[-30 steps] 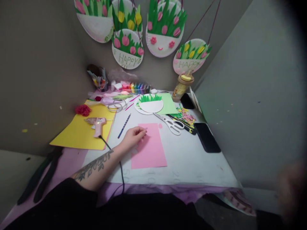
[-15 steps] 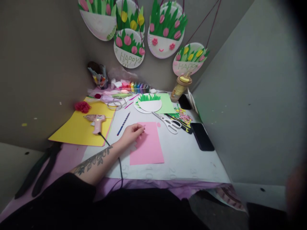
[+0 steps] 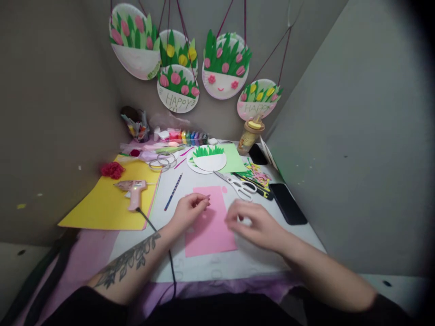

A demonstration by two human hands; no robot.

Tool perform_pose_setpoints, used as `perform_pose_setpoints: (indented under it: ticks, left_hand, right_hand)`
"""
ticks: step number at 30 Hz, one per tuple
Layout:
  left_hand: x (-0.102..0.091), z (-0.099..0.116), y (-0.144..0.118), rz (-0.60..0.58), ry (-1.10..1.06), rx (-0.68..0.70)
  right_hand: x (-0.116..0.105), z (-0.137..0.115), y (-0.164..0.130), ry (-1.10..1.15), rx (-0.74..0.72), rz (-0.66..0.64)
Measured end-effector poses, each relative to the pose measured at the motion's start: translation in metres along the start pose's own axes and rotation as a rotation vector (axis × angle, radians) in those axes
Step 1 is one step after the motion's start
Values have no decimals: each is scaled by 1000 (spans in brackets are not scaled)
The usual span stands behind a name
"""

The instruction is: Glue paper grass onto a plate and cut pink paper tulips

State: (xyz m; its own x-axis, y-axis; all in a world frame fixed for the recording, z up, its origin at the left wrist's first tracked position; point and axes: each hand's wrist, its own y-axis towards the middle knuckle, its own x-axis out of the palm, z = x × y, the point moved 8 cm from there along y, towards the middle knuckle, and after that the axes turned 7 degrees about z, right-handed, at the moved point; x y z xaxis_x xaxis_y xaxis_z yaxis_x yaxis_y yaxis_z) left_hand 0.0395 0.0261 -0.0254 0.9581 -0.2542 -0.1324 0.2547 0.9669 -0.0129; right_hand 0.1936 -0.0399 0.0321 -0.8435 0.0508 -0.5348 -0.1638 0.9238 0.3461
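Observation:
A pink paper sheet (image 3: 212,226) lies flat on the white table top (image 3: 265,253). My left hand (image 3: 188,212) rests on the sheet's left edge and pinches a small pink piece (image 3: 207,197) between thumb and fingers. My right hand (image 3: 253,224) hovers over the sheet's right edge, blurred, fingers loosely spread, nothing visible in it. White scissors (image 3: 239,185) lie just beyond my right hand. A blue pencil (image 3: 173,191) lies left of the sheet.
A glue gun (image 3: 132,189) sits on a yellow sheet (image 3: 102,208) at left. A paper plate with green grass (image 3: 207,158), a green sheet (image 3: 234,157), a black phone (image 3: 288,203) and paper scraps (image 3: 258,174) lie behind. Decorated plates (image 3: 224,65) hang on the wall.
My right hand has come into view from the lower right and now hovers by the pink sheet. The view has tilted down. My left hand stays on the sheet.

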Motion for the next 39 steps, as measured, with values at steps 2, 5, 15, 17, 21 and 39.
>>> perform_pose_setpoints:
  ticks: [2,5,15,17,21,39]
  left_hand:
    - [-1,3,-1,12,35,32]
    - [-3,2,1,26,60,29]
    - [-6,-3,6,-25,55,-57]
    - [-7,-3,6,-22,48,-70]
    - [-8,-4,6,-32,47,-85]
    - [-17,-37,12,74,-301,-388]
  right_hand:
    - [-5,32,16,-169,80,102]
    - [-9,84,39,-479,216,139]
    - [10,119,76,-675,272,-205]
    - [11,120,79,-668,282,-214]
    - [7,124,80,-612,308,-185]
    - [110,93,169,-232,183,-128]
